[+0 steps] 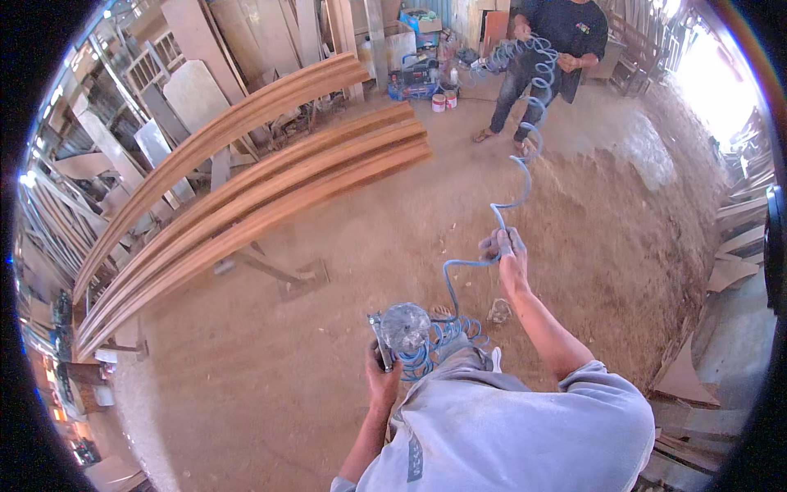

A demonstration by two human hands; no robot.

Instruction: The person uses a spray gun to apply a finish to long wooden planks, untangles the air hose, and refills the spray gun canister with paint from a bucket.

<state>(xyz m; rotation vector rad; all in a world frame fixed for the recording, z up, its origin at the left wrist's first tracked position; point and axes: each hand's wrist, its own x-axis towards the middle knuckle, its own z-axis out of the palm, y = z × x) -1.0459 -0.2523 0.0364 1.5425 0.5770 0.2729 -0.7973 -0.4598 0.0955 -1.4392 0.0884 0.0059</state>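
My left hand (382,379) is wrapped round a spray gun whose round, paint-stained grey cup (406,328) faces up, low in front of my body. A blue coiled air hose (471,262) hangs in loops beside the gun. From there it runs up to my right hand (505,248), which is closed round it out to the front right. Beyond that hand the hose stretches on, partly uncoiled, to another person (566,37) at the far right, whose hands hold its bunched coils.
Several long moulded wooden boards (270,193) lie raised at the left on a support (283,271). Panels and planks lean on the back wall. Paint cans (438,103) and a blue machine (412,82) stand on the floor behind. Wood scraps (730,271) line the right side.
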